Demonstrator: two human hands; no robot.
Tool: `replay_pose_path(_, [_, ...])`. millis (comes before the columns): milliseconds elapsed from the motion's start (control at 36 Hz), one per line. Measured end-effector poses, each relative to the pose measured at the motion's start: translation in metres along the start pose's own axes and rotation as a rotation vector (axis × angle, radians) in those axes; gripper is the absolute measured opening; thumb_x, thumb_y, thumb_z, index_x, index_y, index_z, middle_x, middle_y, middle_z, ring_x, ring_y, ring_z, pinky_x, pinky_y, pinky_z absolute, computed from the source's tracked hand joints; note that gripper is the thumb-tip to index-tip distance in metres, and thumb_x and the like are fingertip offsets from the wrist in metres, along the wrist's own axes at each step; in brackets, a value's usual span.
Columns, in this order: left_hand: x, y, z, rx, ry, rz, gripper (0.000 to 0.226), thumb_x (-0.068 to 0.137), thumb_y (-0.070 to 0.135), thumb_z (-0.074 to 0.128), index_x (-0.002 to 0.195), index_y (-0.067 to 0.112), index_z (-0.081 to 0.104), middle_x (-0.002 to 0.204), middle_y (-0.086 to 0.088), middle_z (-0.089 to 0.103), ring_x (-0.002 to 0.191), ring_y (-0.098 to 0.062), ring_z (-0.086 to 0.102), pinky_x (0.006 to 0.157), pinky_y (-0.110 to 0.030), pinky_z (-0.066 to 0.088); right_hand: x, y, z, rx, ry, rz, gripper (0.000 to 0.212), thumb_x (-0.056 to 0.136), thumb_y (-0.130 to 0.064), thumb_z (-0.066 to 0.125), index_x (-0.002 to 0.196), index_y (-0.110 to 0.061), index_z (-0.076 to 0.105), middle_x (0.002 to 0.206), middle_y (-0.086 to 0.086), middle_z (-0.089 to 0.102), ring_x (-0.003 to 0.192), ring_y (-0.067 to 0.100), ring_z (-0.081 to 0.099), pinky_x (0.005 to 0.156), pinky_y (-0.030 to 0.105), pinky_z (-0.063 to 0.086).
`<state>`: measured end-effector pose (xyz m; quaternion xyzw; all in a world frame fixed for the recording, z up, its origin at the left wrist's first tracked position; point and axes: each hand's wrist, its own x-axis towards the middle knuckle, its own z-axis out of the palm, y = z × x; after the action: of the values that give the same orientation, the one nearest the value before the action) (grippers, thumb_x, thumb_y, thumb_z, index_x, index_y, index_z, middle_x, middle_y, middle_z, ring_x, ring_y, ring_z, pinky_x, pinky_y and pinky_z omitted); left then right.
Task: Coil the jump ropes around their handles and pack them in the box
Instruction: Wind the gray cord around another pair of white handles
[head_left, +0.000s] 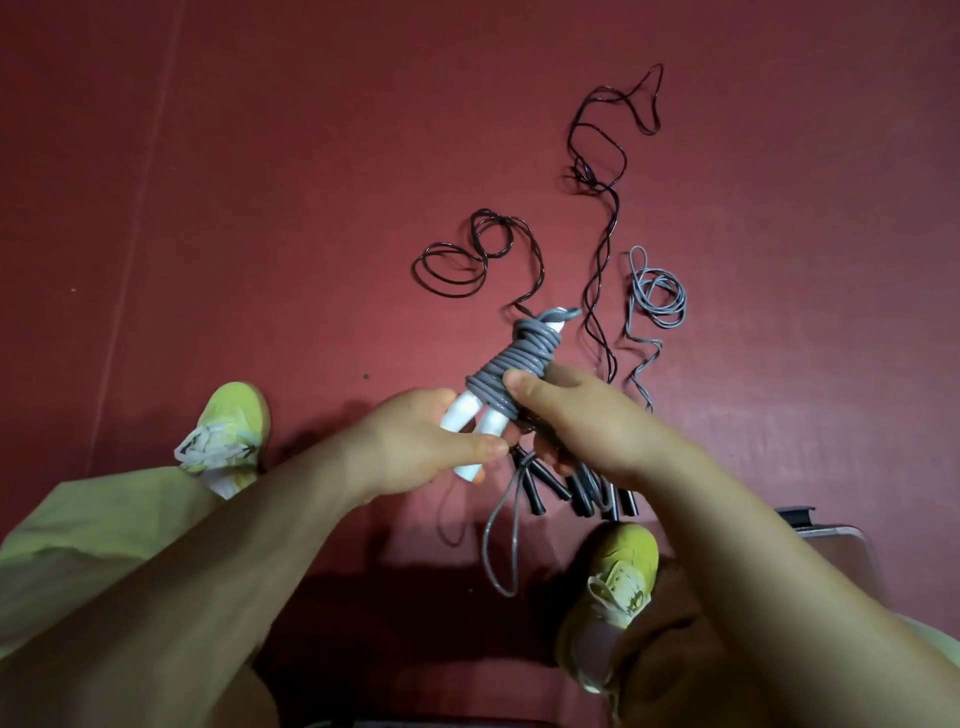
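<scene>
Two white handles lie side by side as a pair, held above a dark red floor, with a grey jump rope wound around their upper half in many close turns. The long axis of the bundle runs diagonally: the bare white ends point down and toward the person's left, the wrapped end points up and away toward the right, where a short bend of grey cord sticks out past the tips. The left hand is closed around the lower, bare ends of the handles, thumb and fingers curled onto them. The right hand grips the coil from the other side, its thumb pressed on the grey turns and its fingers curled behind. A loose loop of the same grey cord hangs from the bundle below the hands. On the floor beyond, two black jump ropes trail away from the person: one curled in loops on the left, the other stretching far up the frame. A thinner grey rope lies in a small tangle to their right. Several black handles lie together under the right hand. Yellow-green shoes rest on the floor, and a corner of a pale box shows at the right edge.
</scene>
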<state>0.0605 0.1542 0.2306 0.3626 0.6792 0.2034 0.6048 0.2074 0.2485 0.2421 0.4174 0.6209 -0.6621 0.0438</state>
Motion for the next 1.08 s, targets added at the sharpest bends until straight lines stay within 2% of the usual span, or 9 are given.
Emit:
replay_pose_path(83, [0.0, 0.001, -0.004, 0.182, 0.055, -0.007, 0.045, 0.062, 0.055, 0.065, 0.08, 0.014, 0.062, 0.071, -0.004, 0.069, 0.059, -0.013, 0.055, 0.061, -0.033, 0.043, 0.003, 0.003, 0.003, -0.082, 0.038, 0.026, 0.039, 0.101, -0.039, 0.043, 0.09, -0.006, 0.059, 0.074, 0.007, 0.063, 0.047, 0.016, 0.044, 0.042, 0.025, 0.036])
replay_pose_path(250, [0.001, -0.004, -0.005, 0.364, 0.185, -0.008, 0.031, 0.076, 0.046, 0.068, 0.078, 0.023, 0.049, 0.073, 0.006, 0.059, 0.067, -0.015, 0.053, 0.059, -0.031, 0.037, 0.005, 0.006, 0.004, -0.072, 0.123, 0.094, 0.047, 0.096, -0.047, 0.049, 0.096, -0.001, 0.059, 0.072, 0.009, 0.064, 0.041, 0.012, 0.042, 0.039, 0.02, 0.034])
replay_pose_path(472, [-0.001, -0.003, -0.004, 0.568, 0.274, -0.012, 0.033, 0.079, 0.053, 0.062, 0.086, 0.027, 0.043, 0.079, 0.007, 0.053, 0.081, -0.022, 0.054, 0.067, -0.033, 0.04, 0.002, 0.004, 0.005, -0.303, 0.204, 0.112, 0.048, 0.095, -0.053, 0.045, 0.071, -0.012, 0.052, 0.054, -0.001, 0.056, 0.039, 0.003, 0.044, 0.041, 0.012, 0.033])
replay_pose_path(694, [-0.008, 0.004, 0.001, 0.817, 0.402, 0.115, 0.036, 0.084, 0.054, 0.056, 0.088, 0.027, 0.034, 0.094, -0.001, 0.063, 0.095, -0.029, 0.059, 0.064, -0.032, 0.031, 0.005, 0.006, 0.011, -0.028, 0.198, 0.188, 0.059, 0.084, -0.073, 0.042, 0.069, -0.017, 0.054, 0.042, -0.006, 0.044, 0.038, 0.01, 0.037, 0.046, 0.025, 0.027])
replay_pose_path(778, [-0.009, 0.006, 0.001, 0.784, 0.383, 0.147, 0.037, 0.083, 0.054, 0.056, 0.082, 0.024, 0.034, 0.08, 0.005, 0.055, 0.087, -0.027, 0.058, 0.063, -0.032, 0.031, 0.007, 0.006, 0.01, 0.009, 0.237, 0.179, 0.049, 0.086, -0.064, 0.049, 0.07, -0.019, 0.051, 0.041, -0.008, 0.038, 0.038, 0.01, 0.032, 0.045, 0.024, 0.023])
replay_pose_path(861, [-0.008, 0.01, -0.002, 0.415, 0.187, 0.092, 0.033, 0.081, 0.05, 0.06, 0.074, 0.024, 0.043, 0.068, 0.008, 0.052, 0.068, -0.016, 0.051, 0.059, -0.031, 0.035, 0.008, 0.007, 0.008, 0.081, 0.266, 0.133, 0.038, 0.089, -0.05, 0.053, 0.072, -0.017, 0.048, 0.047, -0.003, 0.032, 0.04, 0.013, 0.026, 0.041, 0.021, 0.02])
replay_pose_path(944, [-0.007, 0.007, -0.004, 0.22, 0.156, 0.07, 0.033, 0.079, 0.052, 0.054, 0.085, 0.02, 0.053, 0.079, 0.005, 0.06, 0.075, -0.018, 0.056, 0.07, -0.033, 0.044, 0.006, 0.004, 0.006, 0.218, 0.291, 0.093, 0.025, 0.096, -0.031, 0.051, 0.079, -0.012, 0.052, 0.047, -0.004, 0.032, 0.036, 0.01, 0.024, 0.035, 0.019, 0.018])
replay_pose_path(1000, [-0.009, 0.008, -0.003, 0.26, 0.18, 0.07, 0.024, 0.087, 0.044, 0.052, 0.087, 0.021, 0.047, 0.084, 0.001, 0.06, 0.083, -0.024, 0.06, 0.077, -0.038, 0.047, 0.006, 0.002, 0.005, 0.286, 0.264, 0.053, 0.025, 0.096, -0.034, 0.052, 0.085, -0.011, 0.054, 0.05, -0.003, 0.033, 0.037, 0.008, 0.025, 0.034, 0.018, 0.019])
replay_pose_path(1083, [-0.016, 0.01, 0.003, 0.566, 0.258, 0.12, 0.028, 0.093, 0.042, 0.045, 0.082, 0.022, 0.029, 0.076, 0.005, 0.046, 0.084, -0.03, 0.052, 0.067, -0.035, 0.034, 0.003, 0.003, 0.008, 0.196, 0.225, 0.067, 0.043, 0.087, -0.058, 0.055, 0.076, -0.017, 0.049, 0.058, 0.006, 0.032, 0.041, 0.01, 0.023, 0.037, 0.018, 0.018])
